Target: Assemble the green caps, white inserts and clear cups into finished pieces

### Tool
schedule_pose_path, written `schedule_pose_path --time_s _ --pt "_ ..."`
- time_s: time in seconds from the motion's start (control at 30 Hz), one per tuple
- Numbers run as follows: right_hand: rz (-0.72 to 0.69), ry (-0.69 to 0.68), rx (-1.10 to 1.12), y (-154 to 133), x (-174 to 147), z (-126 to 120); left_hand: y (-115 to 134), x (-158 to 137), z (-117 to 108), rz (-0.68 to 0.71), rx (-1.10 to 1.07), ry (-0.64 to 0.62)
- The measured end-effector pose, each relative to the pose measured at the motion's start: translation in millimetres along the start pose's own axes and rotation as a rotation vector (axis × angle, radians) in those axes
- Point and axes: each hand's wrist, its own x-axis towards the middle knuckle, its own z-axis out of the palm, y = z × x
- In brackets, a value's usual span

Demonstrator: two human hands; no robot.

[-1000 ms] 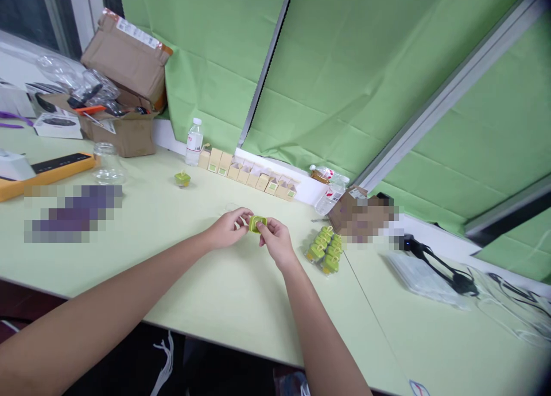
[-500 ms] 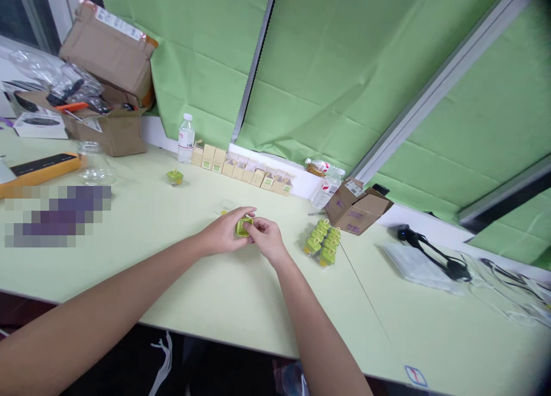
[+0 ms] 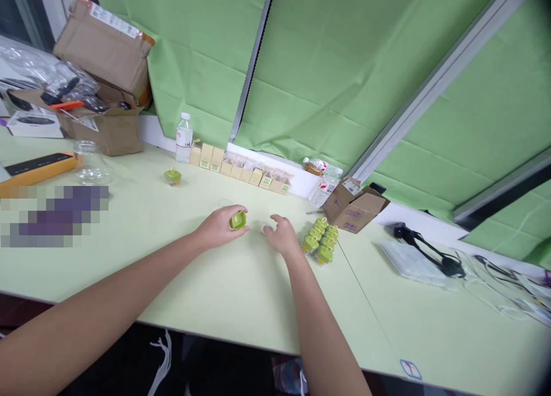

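Observation:
My left hand (image 3: 219,226) grips a small green square lid (image 3: 238,220), its hollow side turned toward me. The fingers curl round its far side, with the thumb below. My right hand (image 3: 280,234) is to the right of it, thumb and forefinger apart. At the right thumb's tip is a small whitish piece (image 3: 263,229), too blurred to name; whether it is held cannot be made out. Behind my left hand lies a clear plastic piece (image 3: 225,202), partly hidden. Beside my right hand stand two rows of small green-lidded containers (image 3: 326,253) with yellow inside.
Another green-lidded container (image 3: 173,177) sits at the back left. Small cardboard boxes (image 3: 238,167) line the wall, near a water bottle (image 3: 183,138). A clear jar (image 3: 90,163) is at left. Toward the right are an opened carton (image 3: 353,206) and a black headset (image 3: 426,249).
My right hand has let go of the green lid and moved right, its thumb and forefinger now apart. The lid stays in my left hand. The view has shifted slightly.

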Motion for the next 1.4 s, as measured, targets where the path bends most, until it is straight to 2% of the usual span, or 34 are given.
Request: schedule_pose_path --time_s 0.2,0.43,0.63,0.77,1.17,1.4 --pt "-0.024 -0.151 0.035 5 -2 7 -3 0 1 0.001 0.012 -0.023" --pt "-0.033 -0.313 0.339 -14 -3 9 -5 0 1 -0.014 0.045 -0.017" --pt "0.142 -0.454 0.721 -28 -10 1 -6 1 2 -0.022 0.058 0.000" --pt "0.205 -0.465 0.815 -31 -12 -2 -6 1 2 -0.027 0.068 -0.006" --pt "0.236 -0.522 0.885 -36 -14 -7 -7 1 3 -0.028 0.063 -0.014" --pt "0.234 -0.430 0.831 -37 -14 -7 -6 1 2 -0.029 0.068 -0.024"
